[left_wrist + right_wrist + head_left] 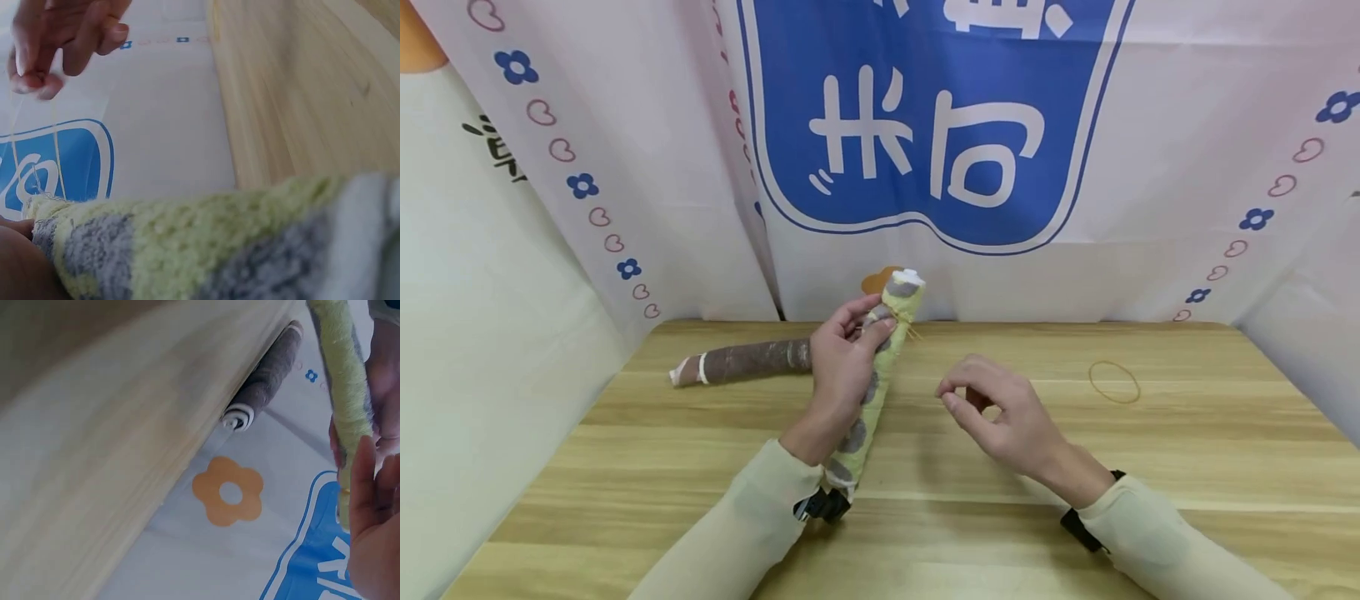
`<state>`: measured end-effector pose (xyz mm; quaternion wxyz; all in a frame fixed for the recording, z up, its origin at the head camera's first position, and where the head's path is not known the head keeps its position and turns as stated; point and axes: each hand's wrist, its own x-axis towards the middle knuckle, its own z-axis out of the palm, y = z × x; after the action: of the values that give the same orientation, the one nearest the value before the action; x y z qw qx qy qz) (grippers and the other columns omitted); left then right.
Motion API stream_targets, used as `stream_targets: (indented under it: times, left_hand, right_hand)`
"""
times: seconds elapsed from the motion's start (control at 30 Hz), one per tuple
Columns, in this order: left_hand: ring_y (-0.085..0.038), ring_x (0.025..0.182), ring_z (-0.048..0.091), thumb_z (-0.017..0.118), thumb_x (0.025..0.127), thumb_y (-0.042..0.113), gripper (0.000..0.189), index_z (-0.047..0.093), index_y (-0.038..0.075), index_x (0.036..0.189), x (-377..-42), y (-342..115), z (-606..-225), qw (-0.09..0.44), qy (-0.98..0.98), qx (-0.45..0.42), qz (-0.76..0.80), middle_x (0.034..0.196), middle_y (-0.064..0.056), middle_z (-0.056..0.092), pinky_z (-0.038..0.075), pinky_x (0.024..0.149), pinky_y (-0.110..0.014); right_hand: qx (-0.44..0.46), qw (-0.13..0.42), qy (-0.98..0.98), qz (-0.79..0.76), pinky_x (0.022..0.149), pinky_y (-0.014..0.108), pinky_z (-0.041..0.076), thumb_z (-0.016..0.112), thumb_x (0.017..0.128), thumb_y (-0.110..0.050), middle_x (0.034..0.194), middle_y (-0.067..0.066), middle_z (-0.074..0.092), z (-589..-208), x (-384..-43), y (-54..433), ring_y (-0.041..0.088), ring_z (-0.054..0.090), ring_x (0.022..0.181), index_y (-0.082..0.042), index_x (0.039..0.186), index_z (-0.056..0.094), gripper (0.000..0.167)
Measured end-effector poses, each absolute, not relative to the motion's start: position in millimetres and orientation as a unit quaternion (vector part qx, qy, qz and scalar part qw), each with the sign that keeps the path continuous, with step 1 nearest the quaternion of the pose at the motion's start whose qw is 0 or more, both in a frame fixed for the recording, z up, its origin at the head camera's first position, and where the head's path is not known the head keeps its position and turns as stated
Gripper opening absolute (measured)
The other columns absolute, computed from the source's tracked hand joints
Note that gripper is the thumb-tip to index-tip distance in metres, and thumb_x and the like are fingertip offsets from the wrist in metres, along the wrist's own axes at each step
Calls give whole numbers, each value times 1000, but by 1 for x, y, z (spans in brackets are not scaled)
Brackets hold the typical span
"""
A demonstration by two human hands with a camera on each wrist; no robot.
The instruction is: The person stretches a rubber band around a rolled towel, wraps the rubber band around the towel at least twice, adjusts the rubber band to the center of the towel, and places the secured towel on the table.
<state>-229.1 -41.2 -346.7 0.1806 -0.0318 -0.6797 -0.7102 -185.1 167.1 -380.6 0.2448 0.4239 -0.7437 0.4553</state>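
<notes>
My left hand [842,358] grips a rolled towel [880,367], yellow-green with grey spots, tilted up off the table with its white-tipped end away from me. A thin tan rubber band [904,317] is round the towel near that end, beside my left thumb. To the right of the towel is my right hand [1000,412], fingers bent and thumb close to the index finger. In the left wrist view, two strands of the rubber band [58,153] run from the towel up to the right hand's fingertips [40,84]. The left palm side is hidden behind the roll.
A brown rolled towel [756,360] with a white stripe lies at the back left, partly behind the left hand. Another rubber band [1115,382] lies on the wooden table [1000,542] at the right. A printed white cloth [1150,167] hangs behind the table's back edge.
</notes>
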Motion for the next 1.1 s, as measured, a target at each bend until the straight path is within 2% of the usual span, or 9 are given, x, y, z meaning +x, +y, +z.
stream_targets:
  times: [0.17, 0.33, 0.43, 0.57, 0.63, 0.73, 0.9, 0.97, 1.1]
  left_hand:
    - [-17, 89, 64, 78, 94, 5, 30, 77, 4, 124, -230, -43, -349, 177, -694, -31, -697, 110, -9, 75, 53, 72, -22]
    - [-16, 85, 62, 78, 94, 8, 31, 76, 6, 125, -233, -44, -348, 182, -711, -32, -678, 105, -7, 73, 51, 69, -22]
    - [-17, 84, 61, 79, 93, 8, 31, 76, 7, 124, -232, -44, -347, 189, -713, -48, -674, 104, -7, 73, 50, 68, -23]
    - [-18, 84, 62, 79, 92, 6, 32, 77, 8, 123, -226, -41, -346, 194, -710, -100, -669, 102, -8, 73, 52, 68, -24]
    - [-19, 83, 61, 79, 92, 5, 32, 77, 7, 123, -222, -40, -345, 195, -710, -133, -663, 100, -9, 72, 53, 67, -24]
    - [-19, 81, 61, 80, 92, 5, 31, 78, 6, 123, -218, -39, -343, 198, -706, -172, -658, 97, -10, 72, 54, 65, -25]
    - [-18, 82, 64, 79, 93, 6, 29, 78, 5, 122, -214, -39, -340, 190, -698, -199, -661, 99, -8, 73, 57, 66, -26]
    - [-18, 84, 66, 78, 93, 6, 28, 77, 4, 122, -212, -40, -339, 178, -699, -221, -656, 102, -8, 75, 59, 67, -27]
    - [-20, 84, 69, 77, 93, 1, 29, 76, 1, 122, -207, -39, -338, 152, -693, -291, -642, 106, -10, 76, 61, 64, -31]
  right_hand:
    - [448, 266, -733, 438, 71, 21, 58, 65, 92, 8, 116, 11, 70, -378, -182, 166, 12, 66, 79, -7, 103, 73, 21]
    - [410, 323, -764, 380, 86, 32, 59, 65, 95, -5, 111, 8, 76, -370, -185, 170, 22, 72, 97, -7, 97, 75, 11]
    - [348, 322, -809, 348, 81, 39, 59, 65, 100, -11, 102, 0, 76, -367, -189, 174, 19, 71, 95, -10, 96, 76, 12]
    - [289, 274, -857, 328, 69, 40, 59, 65, 105, -13, 93, -7, 72, -367, -195, 181, 10, 66, 82, -15, 92, 76, 17]
    - [278, 254, -870, 318, 68, 38, 57, 65, 106, -16, 91, -8, 70, -368, -197, 184, 9, 64, 79, -15, 91, 76, 19]
    - [274, 225, -879, 318, 69, 37, 56, 63, 108, -20, 96, -7, 72, -366, -200, 187, 9, 64, 80, -15, 103, 79, 18]
    - [260, 122, -867, 408, 70, 37, 57, 52, 113, -25, 108, -3, 78, -360, -201, 193, 17, 68, 78, -13, 96, 79, 33]
    - [238, 81, -859, 447, 67, 38, 57, 52, 114, -28, 100, -1, 79, -357, -202, 196, 20, 68, 73, -12, 93, 79, 37]
    - [202, 39, -852, 482, 60, 40, 58, 63, 109, -28, 79, 1, 75, -356, -204, 204, 27, 67, 64, -9, 102, 82, 28]
